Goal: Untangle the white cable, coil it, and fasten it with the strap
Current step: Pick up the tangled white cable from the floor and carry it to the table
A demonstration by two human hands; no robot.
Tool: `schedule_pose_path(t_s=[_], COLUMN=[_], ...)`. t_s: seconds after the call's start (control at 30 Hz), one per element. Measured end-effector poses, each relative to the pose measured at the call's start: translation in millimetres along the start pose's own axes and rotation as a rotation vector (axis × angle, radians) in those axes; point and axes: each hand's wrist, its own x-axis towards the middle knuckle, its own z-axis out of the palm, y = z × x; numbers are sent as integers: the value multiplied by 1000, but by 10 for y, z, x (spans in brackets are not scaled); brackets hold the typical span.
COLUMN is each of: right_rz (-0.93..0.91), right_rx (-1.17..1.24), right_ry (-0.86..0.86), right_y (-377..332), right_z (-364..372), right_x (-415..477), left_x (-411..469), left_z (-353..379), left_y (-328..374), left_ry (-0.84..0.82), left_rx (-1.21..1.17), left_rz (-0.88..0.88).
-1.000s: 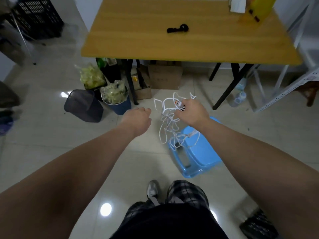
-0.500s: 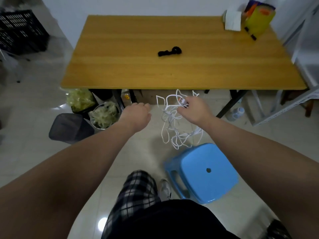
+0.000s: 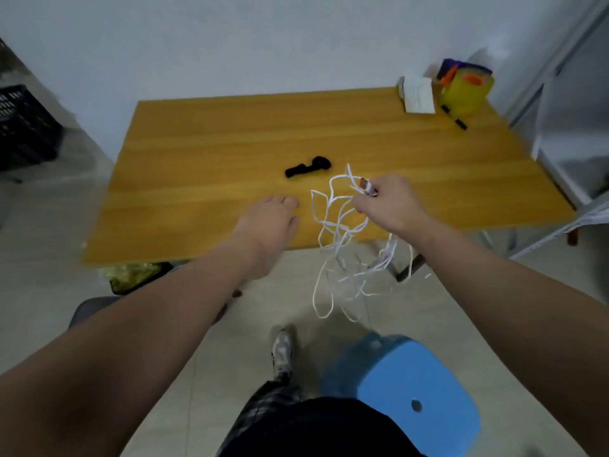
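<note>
My right hand (image 3: 387,206) grips a tangled white cable (image 3: 339,239) near its orange-tipped plug (image 3: 367,187). Loose loops hang down from the hand, past the front edge of the wooden table (image 3: 204,153) toward the floor. A black strap (image 3: 307,166) lies on the table just beyond both hands. My left hand (image 3: 270,222) hovers over the table's front edge, left of the cable, fingers curled loosely with nothing in them.
A blue plastic stool (image 3: 415,387) stands on the tiled floor at my lower right. A yellow container (image 3: 466,90), white paper (image 3: 418,94) and a black pen (image 3: 454,117) sit at the table's far right corner. A metal rack (image 3: 566,133) stands right; a black crate (image 3: 23,127) left.
The view has risen and I have come closer to the table. Both hands now sit over its front edge, with the cable lifted higher. The stool has dropped back to my lower right.
</note>
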Motion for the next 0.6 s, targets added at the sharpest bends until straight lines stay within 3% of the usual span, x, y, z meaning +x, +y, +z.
schedule_pose_path(t_s=[0.13,0.33,0.6], right_rz=[-62,-133,-259], right_rx=[146,208,365], right_ry=[82,424,716], right_y=[-384,-1045,-1571], right_z=[-430,-1000,-1627], right_x=[423,1094,1622], left_x=[480,1145,1766], left_z=[-502,-1256,-1767], left_y=[-148,-288,-259], left_ry=[104,278,423], left_rx=[-18,-52,-231], left_rz=[62,158,236])
